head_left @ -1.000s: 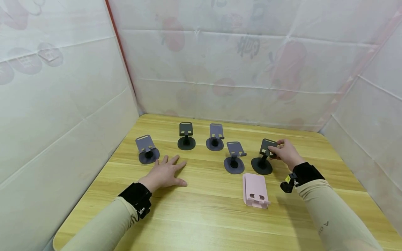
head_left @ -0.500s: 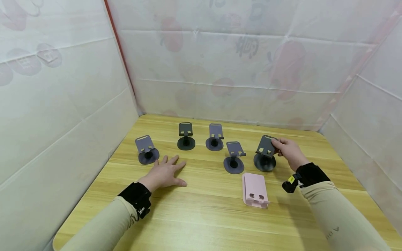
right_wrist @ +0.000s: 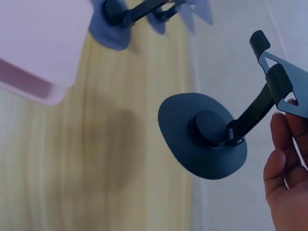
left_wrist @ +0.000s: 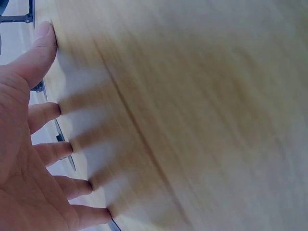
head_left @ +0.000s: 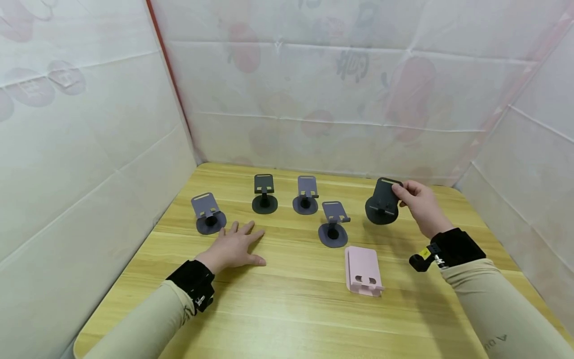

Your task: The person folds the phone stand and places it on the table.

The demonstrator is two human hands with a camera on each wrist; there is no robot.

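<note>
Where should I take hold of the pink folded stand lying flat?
Probably pinch the pink stand across its long side edges from above. It lies flat on the table, folded into a slab, its lipped end toward the person, with bare wood on either side for the fingers.

4 stands [head_left: 264,195] in a row at table [head_left: 287,309] back; folded stand [head_left: 364,270] lies in front, right.

head view looks down across the bench [head_left: 287,309]; wrist views sit close, sharing the black stand [right_wrist: 204,134] and bench.
</note>
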